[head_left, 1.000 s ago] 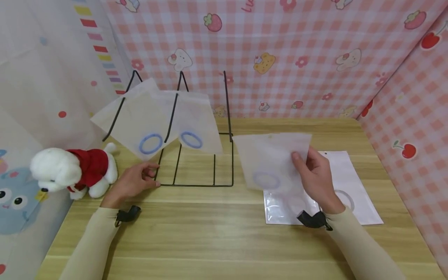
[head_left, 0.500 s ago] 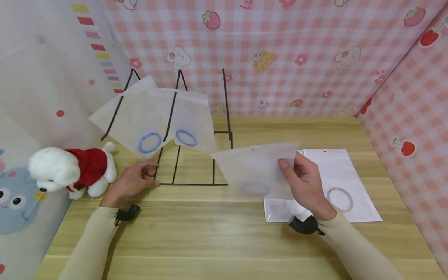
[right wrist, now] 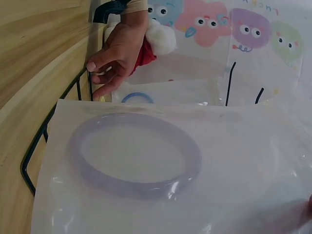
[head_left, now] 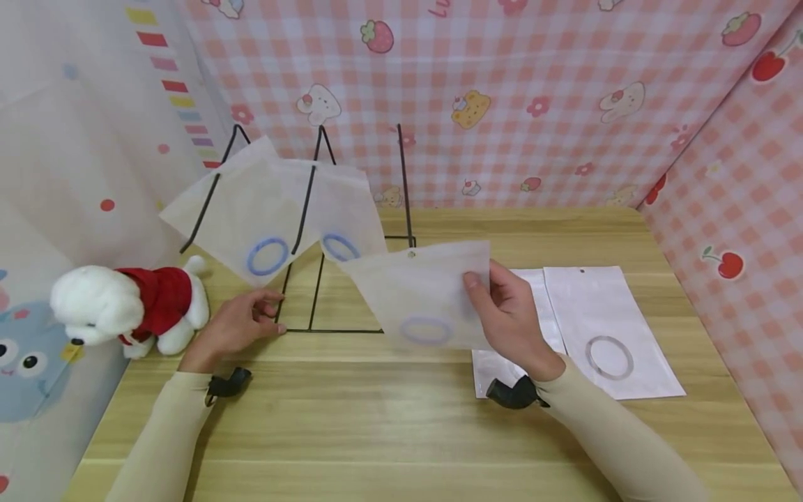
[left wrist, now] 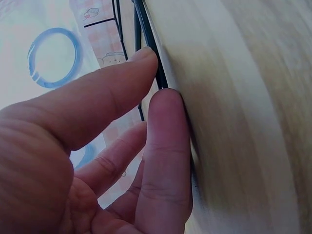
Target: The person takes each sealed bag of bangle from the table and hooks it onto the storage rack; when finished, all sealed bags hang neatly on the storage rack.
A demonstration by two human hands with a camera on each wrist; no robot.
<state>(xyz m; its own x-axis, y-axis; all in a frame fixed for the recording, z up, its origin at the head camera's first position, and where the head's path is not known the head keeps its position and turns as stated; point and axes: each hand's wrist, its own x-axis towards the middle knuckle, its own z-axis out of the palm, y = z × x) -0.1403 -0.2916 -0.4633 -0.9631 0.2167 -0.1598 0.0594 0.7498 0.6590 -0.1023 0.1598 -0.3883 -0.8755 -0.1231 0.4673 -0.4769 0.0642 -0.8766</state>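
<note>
Looks like a decorated tabletop corner: has wood-grain table (head_left: 351, 432), pink checked cartoon cloth (head_left: 552, 49), white cartoon-print cloth (head_left: 56, 167).

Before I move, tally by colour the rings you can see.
Blue rings: 2
Purple ring: 1
Greyish ring: 1
Total in sight: 4; whether the lying bag partly hidden behind the right hand holds another, I cannot tell.

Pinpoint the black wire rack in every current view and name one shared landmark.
Head: black wire rack, left of centre, partly hidden.
Left wrist: black wire rack, dark bars at top middle.
Right wrist: black wire rack, frame along the left side, prongs upper right.
Shared landmark: the left hand at its corner.
</note>
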